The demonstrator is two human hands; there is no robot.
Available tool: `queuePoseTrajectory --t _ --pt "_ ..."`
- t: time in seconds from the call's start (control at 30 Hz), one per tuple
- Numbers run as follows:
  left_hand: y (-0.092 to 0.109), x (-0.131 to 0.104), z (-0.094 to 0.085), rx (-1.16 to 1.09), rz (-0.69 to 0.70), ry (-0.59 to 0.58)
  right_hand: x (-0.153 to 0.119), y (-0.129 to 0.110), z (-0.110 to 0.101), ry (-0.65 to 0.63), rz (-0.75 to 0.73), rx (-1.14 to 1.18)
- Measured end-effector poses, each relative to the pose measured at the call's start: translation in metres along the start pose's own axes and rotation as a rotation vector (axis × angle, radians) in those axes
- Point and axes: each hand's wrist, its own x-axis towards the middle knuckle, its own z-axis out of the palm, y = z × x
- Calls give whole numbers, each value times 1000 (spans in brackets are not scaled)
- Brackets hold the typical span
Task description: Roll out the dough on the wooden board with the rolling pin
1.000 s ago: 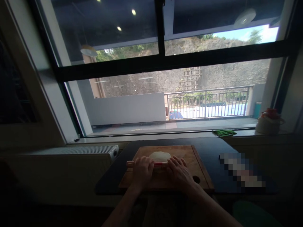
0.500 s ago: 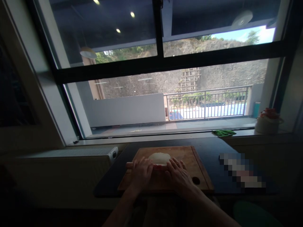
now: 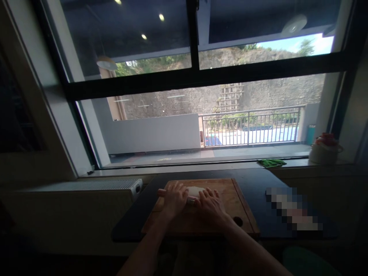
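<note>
A rolling pin [image 3: 162,192] lies across a wooden cutting board [image 3: 230,199], slightly tilted, its left end sticking out past my left hand [image 3: 174,200]. My left hand is laid over the left part of the pin, fingers pointing forward and bent over it. Over the right part rests my right hand [image 3: 212,205], fingers a little apart and curved around the pin. A pale, flattened piece of dough [image 3: 197,191] shows between the hands, just beyond and partly under the pin. My fingers hide its sides.
The board sits on a dark table [image 3: 253,184] by a large window. A pixelated item [image 3: 294,211] lies at the table's right. On the sill are a green cloth [image 3: 271,163] and a white jug with a red top [image 3: 324,149]. A radiator [image 3: 86,188] stands at left.
Both hands have moved forward a little with the rolling pin, onto the dough. The pin has turned slightly, its left end now farther forward. Less of the dough is visible.
</note>
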Motion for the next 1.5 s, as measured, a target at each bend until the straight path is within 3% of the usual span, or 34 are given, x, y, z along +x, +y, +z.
queuePoseTrajectory --t 0.13,0.23,0.3,0.4,0.47,0.53,0.67,0.73,0.83,0.97,1.1,1.17,1.37,1.5 --pt "-9 -53 -3 -28 48 34 -30 -4 4 36 -196 25" --pt "-10 -75 -9 -14 7 21 -14 -4 0 18 -200 9" --pt "-9 -69 -11 12 -57 7 12 -4 -2 -10 -138 -5" --pt "-12 -38 -10 26 -172 -59 43 -8 -4 -16 -78 -22" --pt "-15 -16 -9 10 -217 -130 45 -13 -6 -9 -81 -31" --pt "-15 -5 -10 2 -205 -151 30 -16 -5 -16 -120 -29" --pt "-7 -24 -13 16 -86 -40 -17 -16 -4 25 -280 49" --pt "-7 -37 -16 11 -64 -28 -26 -14 -4 36 -310 62" --pt "-18 -38 -20 31 -121 -97 -12 -10 -5 5 -261 14" --pt "-42 -11 -18 96 -292 -276 21 -7 -7 -28 -216 -50" --pt "-43 0 -17 67 -366 -400 26 -6 -8 -38 -226 -52" --pt "-36 -12 -19 73 -357 -370 14 -7 -8 -26 -238 -32" --pt "-15 -64 -26 85 -201 -137 -29 -8 -10 -32 -310 42" --pt "-12 -51 -24 97 -198 -151 -6 -9 -9 -75 -201 1"
